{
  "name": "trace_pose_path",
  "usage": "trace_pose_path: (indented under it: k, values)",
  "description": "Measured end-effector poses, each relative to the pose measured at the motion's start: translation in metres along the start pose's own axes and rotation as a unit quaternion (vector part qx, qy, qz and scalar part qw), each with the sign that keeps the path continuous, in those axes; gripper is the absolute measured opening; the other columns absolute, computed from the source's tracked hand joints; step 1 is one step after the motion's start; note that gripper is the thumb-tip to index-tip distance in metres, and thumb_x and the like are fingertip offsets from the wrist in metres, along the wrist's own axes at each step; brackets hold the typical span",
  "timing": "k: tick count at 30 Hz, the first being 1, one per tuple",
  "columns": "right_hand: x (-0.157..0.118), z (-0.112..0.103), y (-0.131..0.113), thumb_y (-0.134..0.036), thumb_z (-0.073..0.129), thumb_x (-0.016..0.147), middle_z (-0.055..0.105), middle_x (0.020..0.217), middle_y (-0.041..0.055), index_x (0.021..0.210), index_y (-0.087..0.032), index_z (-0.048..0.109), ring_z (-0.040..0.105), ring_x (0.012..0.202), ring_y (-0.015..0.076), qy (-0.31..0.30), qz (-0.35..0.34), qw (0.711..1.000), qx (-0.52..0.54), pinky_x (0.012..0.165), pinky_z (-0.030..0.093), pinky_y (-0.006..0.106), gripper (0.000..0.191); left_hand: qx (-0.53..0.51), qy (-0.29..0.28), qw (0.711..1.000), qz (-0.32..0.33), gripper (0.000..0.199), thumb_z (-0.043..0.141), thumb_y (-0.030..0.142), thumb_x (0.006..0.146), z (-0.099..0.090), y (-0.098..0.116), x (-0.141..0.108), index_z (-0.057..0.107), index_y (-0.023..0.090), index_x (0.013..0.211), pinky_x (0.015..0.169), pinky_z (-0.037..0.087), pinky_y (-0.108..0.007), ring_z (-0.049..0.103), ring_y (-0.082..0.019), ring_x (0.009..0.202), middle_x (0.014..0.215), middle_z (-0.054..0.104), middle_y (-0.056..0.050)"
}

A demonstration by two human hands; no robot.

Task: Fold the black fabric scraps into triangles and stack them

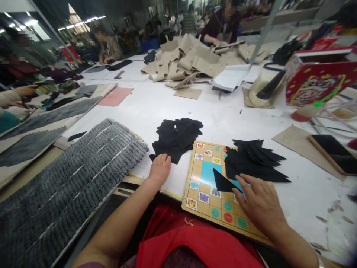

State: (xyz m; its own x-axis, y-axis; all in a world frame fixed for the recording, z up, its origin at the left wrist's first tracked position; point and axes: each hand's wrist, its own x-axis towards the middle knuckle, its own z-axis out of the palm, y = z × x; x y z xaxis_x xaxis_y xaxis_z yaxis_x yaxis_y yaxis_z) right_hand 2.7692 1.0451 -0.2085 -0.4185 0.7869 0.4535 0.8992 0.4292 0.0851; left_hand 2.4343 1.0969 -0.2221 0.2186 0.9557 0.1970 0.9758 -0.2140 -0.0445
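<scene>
My left hand (161, 169) rests at the near edge of a loose pile of black fabric pieces (178, 136). Its fingers are curled together on a black piece; the fingertips are partly hidden. On a wooden board (205, 210) with printed animal pictures lies a single black triangular piece (223, 182). My right hand (260, 197) is over the board's right side, fingers stretched out, thumb apart and at the triangle's right corner. Just beyond that hand, a stack of pointed black pieces (253, 160) overlaps the board and the white table.
A grey ribbed textile (83, 178) covers the left side. Beige pieces (192, 59) are heaped at the back, near a co-worker (223, 24). To the right are a phone (334, 152), a red box (320, 78) and a container (262, 87). Another person's hand (26, 90) shows far left.
</scene>
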Motion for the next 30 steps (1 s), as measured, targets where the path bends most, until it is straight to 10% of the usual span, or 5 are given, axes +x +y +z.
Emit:
trace_pose_path:
  k: [7, 14, 20, 30]
  values:
    - [-0.007, 0.021, -0.037, -0.025, 0.043, 0.089, 0.060, 0.101, 0.0138, 0.103, -0.011, 0.061, 0.055, 0.091, 0.0220, -0.044, -0.069, 0.989, 0.126, 0.079, 0.045, 0.037, 0.027, 0.002, -0.030, 0.999, -0.012, 0.017, 0.044, 0.018, 0.086, 0.008, -0.012, 0.008, 0.060, 0.015, 0.088, 0.076, 0.043, -0.028, 0.055, -0.019, 0.085, 0.090, 0.059, -0.007]
    - [0.006, 0.025, -0.009, -0.025, 0.047, 0.088, 0.061, 0.106, 0.0118, 0.108, -0.014, 0.060, 0.053, 0.100, 0.0221, -0.082, 0.007, 0.996, 0.045, 0.084, 0.042, 0.037, 0.027, 0.032, -0.025, 0.998, 0.050, 0.024, 0.037, 0.017, 0.087, 0.010, -0.010, 0.003, 0.061, 0.017, 0.084, 0.063, 0.041, -0.030, 0.056, -0.022, 0.078, 0.087, 0.061, -0.006]
    - [0.020, 0.032, 0.029, -0.027, 0.047, 0.087, 0.060, 0.105, 0.0129, 0.106, -0.014, 0.061, 0.052, 0.098, 0.0235, -0.059, 0.097, 0.993, -0.011, 0.082, 0.041, 0.038, 0.027, -0.006, 0.159, 0.985, 0.061, 0.018, 0.045, 0.020, 0.086, -0.003, -0.013, -0.003, 0.061, 0.015, 0.091, 0.073, 0.044, -0.032, 0.057, -0.022, 0.081, 0.091, 0.064, -0.007]
    - [0.017, 0.006, -0.040, -0.019, 0.042, 0.089, 0.060, 0.099, 0.0096, 0.103, -0.015, 0.058, 0.054, 0.094, 0.0166, -0.041, 0.027, 0.965, 0.257, 0.085, 0.047, 0.032, 0.021, -0.156, 0.191, 0.922, 0.299, 0.019, 0.044, 0.012, 0.082, -0.008, 0.104, -0.068, 0.062, 0.015, 0.082, 0.071, 0.046, -0.032, 0.059, -0.019, 0.081, 0.092, 0.066, -0.008]
